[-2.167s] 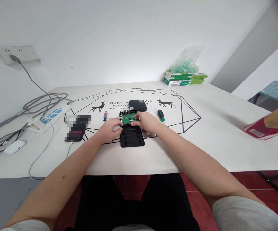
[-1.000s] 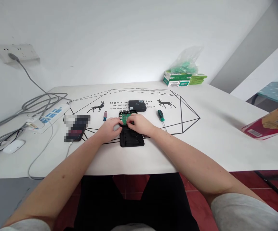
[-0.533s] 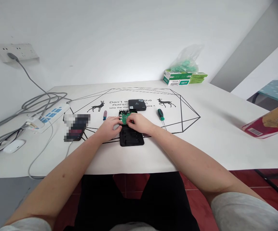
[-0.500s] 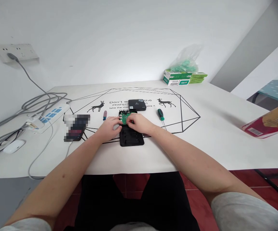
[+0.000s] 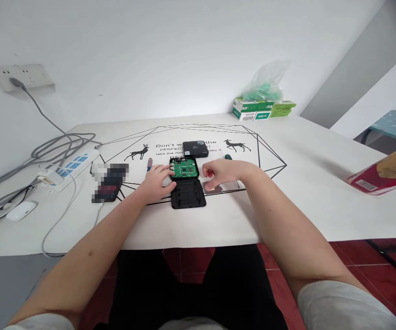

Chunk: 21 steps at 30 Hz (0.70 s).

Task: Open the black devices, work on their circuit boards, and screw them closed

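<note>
A green circuit board (image 5: 187, 167) sits inside a black plastic case half (image 5: 197, 176). In front of it lies a black case cover (image 5: 188, 195), inner side up. My left hand (image 5: 155, 184) rests at the left edge of the case, fingers stretched out and thumb apart near the cover's corner. My right hand (image 5: 225, 174) is to the right of the case, over a thin metal plate (image 5: 213, 190). Its fingers are curled, with a gap between thumb and index finger, and nothing shows in them. The thumb is at the plate; whether it touches cannot be told.
A black box (image 5: 195, 149) lies behind the case. A small screwdriver (image 5: 149, 163) is to the left; a green-handled screwdriver (image 5: 228, 156) is partly hidden behind my right hand. A phone (image 5: 113, 183), power strip (image 5: 70, 169) and cables are left. Green boxes (image 5: 252, 109) stand against the wall.
My right hand has left the circuit board and moved right, over the metal plate, uncovering the board. The left hand stays at the case's left edge, its fingers slightly shifted.
</note>
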Tool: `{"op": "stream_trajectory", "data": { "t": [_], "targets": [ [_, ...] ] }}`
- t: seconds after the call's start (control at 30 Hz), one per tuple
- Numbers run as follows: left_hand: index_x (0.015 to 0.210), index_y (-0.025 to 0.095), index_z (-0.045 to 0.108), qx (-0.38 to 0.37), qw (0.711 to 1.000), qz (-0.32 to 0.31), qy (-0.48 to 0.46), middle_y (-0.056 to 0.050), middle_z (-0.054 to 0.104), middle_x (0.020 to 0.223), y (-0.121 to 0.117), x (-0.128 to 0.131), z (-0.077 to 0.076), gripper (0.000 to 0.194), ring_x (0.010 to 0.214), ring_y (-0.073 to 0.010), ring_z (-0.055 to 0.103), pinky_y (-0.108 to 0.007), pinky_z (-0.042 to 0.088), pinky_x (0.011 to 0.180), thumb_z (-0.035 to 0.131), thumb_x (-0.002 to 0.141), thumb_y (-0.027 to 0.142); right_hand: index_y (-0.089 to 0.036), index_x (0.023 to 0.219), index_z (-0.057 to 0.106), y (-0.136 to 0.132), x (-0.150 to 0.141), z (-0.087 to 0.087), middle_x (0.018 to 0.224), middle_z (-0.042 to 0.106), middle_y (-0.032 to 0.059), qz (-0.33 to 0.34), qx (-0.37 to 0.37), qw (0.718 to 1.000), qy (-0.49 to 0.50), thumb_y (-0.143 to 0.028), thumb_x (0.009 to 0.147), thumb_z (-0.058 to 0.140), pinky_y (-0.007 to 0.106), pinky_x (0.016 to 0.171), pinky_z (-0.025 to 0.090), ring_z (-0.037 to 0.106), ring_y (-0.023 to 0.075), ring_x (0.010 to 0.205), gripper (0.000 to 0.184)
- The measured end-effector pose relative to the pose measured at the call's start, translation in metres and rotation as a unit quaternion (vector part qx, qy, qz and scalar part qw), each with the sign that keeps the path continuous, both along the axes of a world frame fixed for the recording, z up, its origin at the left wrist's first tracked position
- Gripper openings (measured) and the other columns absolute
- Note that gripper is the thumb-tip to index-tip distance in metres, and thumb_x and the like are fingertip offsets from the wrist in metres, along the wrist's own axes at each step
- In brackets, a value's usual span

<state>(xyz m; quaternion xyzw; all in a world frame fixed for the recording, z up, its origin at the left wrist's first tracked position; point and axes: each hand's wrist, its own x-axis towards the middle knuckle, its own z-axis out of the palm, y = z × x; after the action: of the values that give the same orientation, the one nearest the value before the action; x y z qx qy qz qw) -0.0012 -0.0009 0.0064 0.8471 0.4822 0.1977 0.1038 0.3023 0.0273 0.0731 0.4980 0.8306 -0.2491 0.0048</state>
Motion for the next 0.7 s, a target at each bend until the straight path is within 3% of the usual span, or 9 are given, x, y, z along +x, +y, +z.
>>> {"op": "stream_trajectory", "data": {
  "t": [0.1,0.27,0.53,0.7],
  "targets": [
    [0.136,0.028,0.070,-0.025,1.000,0.012,0.010,-0.012,0.055,0.168,-0.006,0.000,0.005,0.047,0.161,-0.0439,0.037,-0.073,0.031,0.129,0.070,0.098,0.055,-0.025,0.081,0.060,-0.002,0.003,-0.002,0.081,0.068,-0.0035,0.010,-0.047,0.998,-0.034,-0.028,0.062,0.097,0.030,0.061,0.040,0.061,0.0173,0.071,0.042],
    [0.137,0.031,0.070,-0.058,0.997,-0.048,0.005,-0.011,0.047,0.175,-0.014,-0.003,0.012,0.060,0.166,-0.0443,0.029,-0.074,0.024,0.132,0.085,0.087,0.060,-0.025,0.078,0.061,-0.002,-0.001,-0.007,0.079,0.071,-0.0027,0.010,-0.078,0.996,-0.032,-0.029,0.063,0.096,0.031,0.062,0.044,0.067,0.0190,0.070,0.038],
    [0.126,0.029,0.076,-0.067,0.995,-0.079,-0.003,-0.014,0.047,0.174,-0.016,-0.001,0.013,0.057,0.167,-0.0443,0.028,-0.075,0.024,0.132,0.094,0.079,0.055,-0.025,0.082,0.057,-0.012,-0.006,0.005,0.086,0.073,0.0001,-0.010,-0.059,0.994,-0.091,-0.033,0.067,0.093,0.033,0.060,0.045,0.068,0.0218,0.076,0.040],
    [0.115,0.029,0.079,-0.067,0.994,-0.087,-0.008,-0.013,0.050,0.172,-0.015,-0.002,0.014,0.048,0.166,-0.0440,0.028,-0.074,0.026,0.132,0.095,0.078,0.054,-0.026,0.097,0.059,-0.015,-0.003,0.005,0.096,0.076,0.0008,-0.016,-0.051,0.994,-0.096,-0.031,0.064,0.095,0.034,0.062,0.047,0.071,0.0236,0.079,0.048]
  ]
}}
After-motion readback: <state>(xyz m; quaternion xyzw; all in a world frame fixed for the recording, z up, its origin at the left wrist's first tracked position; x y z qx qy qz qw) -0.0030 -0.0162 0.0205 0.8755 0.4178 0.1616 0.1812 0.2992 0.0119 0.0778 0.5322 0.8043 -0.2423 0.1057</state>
